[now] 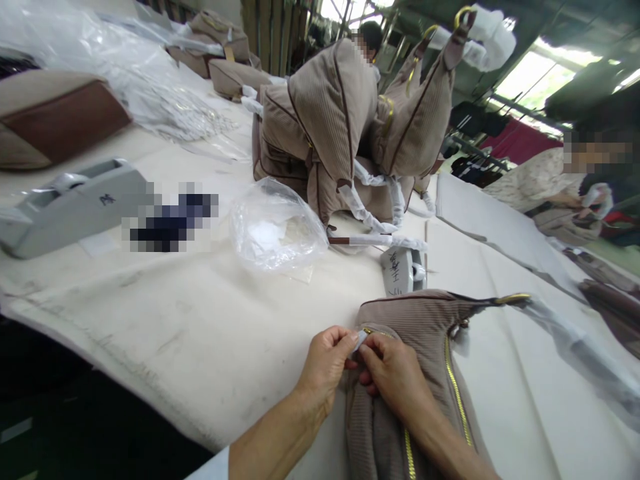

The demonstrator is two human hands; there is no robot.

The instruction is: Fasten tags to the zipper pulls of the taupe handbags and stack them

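A taupe corduroy handbag point(425, 320) with gold zippers lies on the table in front of me, its strap wrapped in clear plastic and stretched to the right. My left hand point(327, 363) and my right hand point(393, 373) meet at the upper left end of a curved gold zipper. Between their fingertips is a small whitish wrapping piece point(359, 341), pinched from both sides. Whether a zipper pull sits inside it is hidden by the fingers. Just behind the bag stands a grey tape dispenser point(397, 270) with handwriting on it.
A pile of similar bags point(325, 107) with wrapped handles rises beyond. A clear plastic bag point(277, 227) holds white pieces. Another tape dispenser point(85, 207) stands at left, near plastic sheeting point(135, 73). At right, a person point(545, 177) handles a bag; another person point(370, 40) is behind the pile.
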